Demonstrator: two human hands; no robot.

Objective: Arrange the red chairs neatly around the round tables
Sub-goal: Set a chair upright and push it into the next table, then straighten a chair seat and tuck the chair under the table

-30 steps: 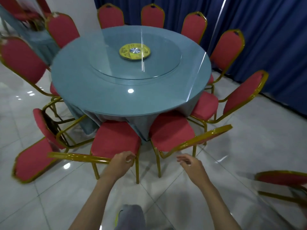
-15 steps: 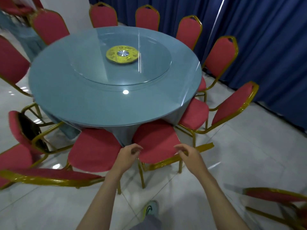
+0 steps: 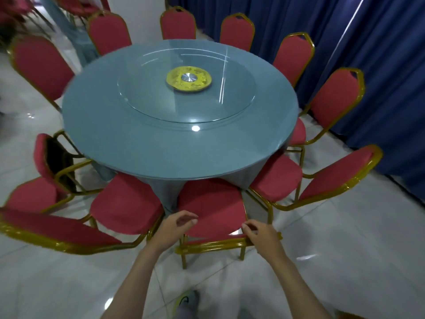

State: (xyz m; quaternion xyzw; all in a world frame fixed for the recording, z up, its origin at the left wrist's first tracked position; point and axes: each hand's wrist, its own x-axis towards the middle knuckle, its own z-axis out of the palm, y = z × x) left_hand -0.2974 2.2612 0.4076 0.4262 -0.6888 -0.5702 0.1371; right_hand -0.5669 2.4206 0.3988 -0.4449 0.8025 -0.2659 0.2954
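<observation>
view: head, looking down on a round worktop ringed by red chairs
near chair: at the worktop's near edge, seat front tucked under the cloth, gold back rail towards the person
left hand: over the left side of the near chair's seat, fingers loosely curled, thumb close to the forefinger, holding nothing
right hand: over the right end of the near chair's back rail, fingers curled; whether it grips the rail cannot be told
left chair: just beside the near chair at the near-left edge, back angled out to the left
right chair: at the near-right edge, seat partly under the worktop, back leaning out to the right
side chair: at the left edge, turned so that a dark underside shows
far chairs: upright backs along the far and right edges, seats mostly hidden by the worktop
turntable: glass, centred on the worktop, a yellow disc at its middle
curtain: blue, behind the chairs on the right
floor: pale glossy tiles; a shoe shows between the forearms
</observation>
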